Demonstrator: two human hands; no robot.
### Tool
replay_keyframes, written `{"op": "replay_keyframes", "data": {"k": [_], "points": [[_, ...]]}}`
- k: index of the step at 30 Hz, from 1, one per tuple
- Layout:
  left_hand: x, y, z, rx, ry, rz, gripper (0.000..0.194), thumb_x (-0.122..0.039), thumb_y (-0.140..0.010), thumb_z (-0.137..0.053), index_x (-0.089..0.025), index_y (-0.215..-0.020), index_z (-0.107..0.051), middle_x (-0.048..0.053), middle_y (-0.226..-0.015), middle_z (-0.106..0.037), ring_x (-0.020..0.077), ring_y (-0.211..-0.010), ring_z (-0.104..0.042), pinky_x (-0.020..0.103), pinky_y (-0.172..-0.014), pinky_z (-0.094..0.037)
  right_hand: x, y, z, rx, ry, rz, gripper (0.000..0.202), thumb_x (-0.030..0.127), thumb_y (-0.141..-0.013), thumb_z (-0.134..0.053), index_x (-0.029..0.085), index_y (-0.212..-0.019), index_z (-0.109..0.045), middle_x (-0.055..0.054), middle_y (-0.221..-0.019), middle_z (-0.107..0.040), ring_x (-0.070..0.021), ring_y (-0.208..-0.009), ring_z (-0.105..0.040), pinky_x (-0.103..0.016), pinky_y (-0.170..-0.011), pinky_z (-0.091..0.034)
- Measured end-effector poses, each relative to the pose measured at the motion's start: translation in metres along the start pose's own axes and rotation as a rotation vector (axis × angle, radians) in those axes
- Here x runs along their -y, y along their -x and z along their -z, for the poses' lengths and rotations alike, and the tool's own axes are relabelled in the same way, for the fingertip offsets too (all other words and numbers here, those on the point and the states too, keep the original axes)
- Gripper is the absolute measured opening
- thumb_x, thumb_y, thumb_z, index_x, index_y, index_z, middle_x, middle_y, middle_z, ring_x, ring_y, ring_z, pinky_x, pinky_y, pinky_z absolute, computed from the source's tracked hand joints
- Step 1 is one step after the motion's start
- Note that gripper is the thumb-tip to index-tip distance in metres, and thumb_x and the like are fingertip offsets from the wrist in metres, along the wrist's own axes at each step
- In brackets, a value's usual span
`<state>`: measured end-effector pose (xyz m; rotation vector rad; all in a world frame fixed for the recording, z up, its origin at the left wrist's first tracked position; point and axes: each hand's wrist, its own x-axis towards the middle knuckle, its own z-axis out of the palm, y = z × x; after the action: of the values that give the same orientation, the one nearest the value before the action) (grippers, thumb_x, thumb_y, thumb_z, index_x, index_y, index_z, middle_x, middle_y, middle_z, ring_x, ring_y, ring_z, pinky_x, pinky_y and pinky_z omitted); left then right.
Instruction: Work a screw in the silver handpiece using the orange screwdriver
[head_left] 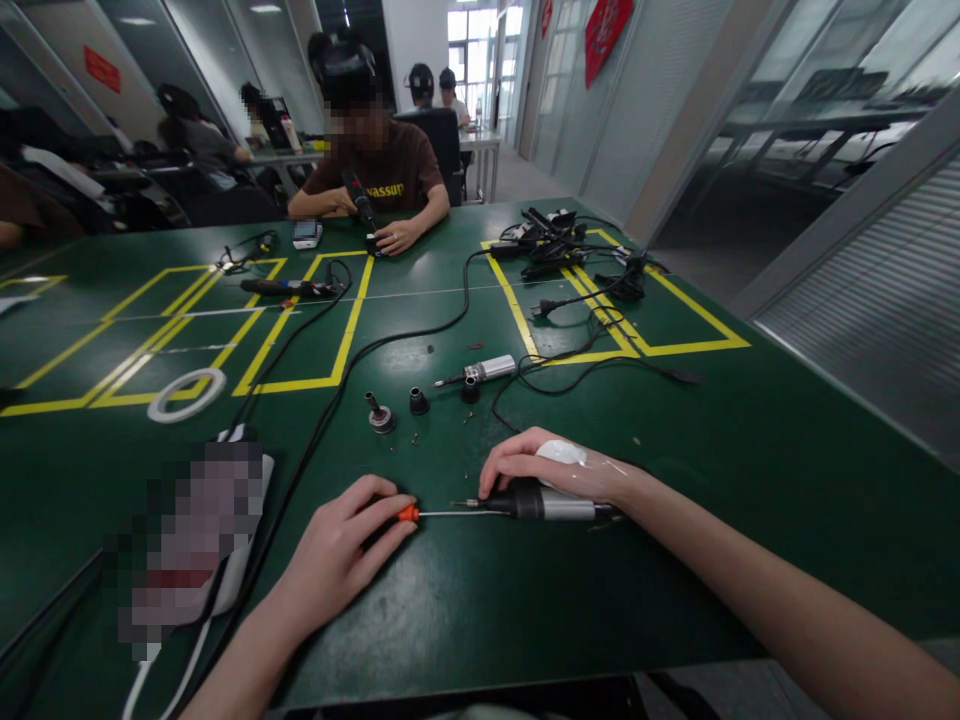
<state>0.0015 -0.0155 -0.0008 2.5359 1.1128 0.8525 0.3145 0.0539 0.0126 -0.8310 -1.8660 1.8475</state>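
Left hand point(337, 545): your thumb and fingertips are closed on the orange handle point(407, 513) of a slim tool. The pale shaft point(450, 514) runs rightward from your fingertips, its long axis lying across you; its far tip, near the black nose of the next tool, cannot be made out. Judged light and stiff, it is best held by the handle, as the smooth shaft may slip or roll.

Beyond and between your hands: a knurled metal part point(381, 418), two black conical parts and a second silver tool point(491, 368).

Right hand point(525, 462): your fingers curve over the black-and-silver tool point(566, 505), touching its nose; whether they clamp it, you cannot tell. Its long axis also lies crosswise, bit leftward. Probably firm and heavier, it suits a hold round the barrel, sparing the thin bit.
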Motion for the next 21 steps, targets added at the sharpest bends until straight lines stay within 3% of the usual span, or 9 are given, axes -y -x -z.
{"op": "replay_keyframes", "data": {"k": [6,21], "points": [[0.0013,0.0007,-0.0011,0.02,0.003,-0.002,0.025,-0.032,-0.111,-0.053,-0.02,-0.112,-0.075,0.006,-0.097,-0.072,0.0162,-0.083,-0.073,0.024,-0.074,-0.061,0.0008,-0.0013,0.0004,0.005,-0.02,-0.007,0.047,0.057,-0.099,-0.065,0.014,-0.094,-0.082,-0.011,-0.104,-0.081,-0.0217,-0.099,-0.073,-0.033,-0.095,-0.054],[0.0013,0.0014,-0.0026,-0.003,-0.02,-0.006,0.023,-0.031,-0.11,-0.055,-0.019,-0.111,-0.074,0.006,-0.1,-0.071,0.0161,-0.085,-0.073,0.024,-0.074,-0.059,-0.0026,-0.0033,0.0026,-0.011,-0.112,-0.031,0.044,0.055,-0.097,-0.068,0.013,-0.093,-0.081,-0.012,-0.103,-0.081,-0.021,-0.1,-0.075,-0.034,-0.097,-0.056]]}}
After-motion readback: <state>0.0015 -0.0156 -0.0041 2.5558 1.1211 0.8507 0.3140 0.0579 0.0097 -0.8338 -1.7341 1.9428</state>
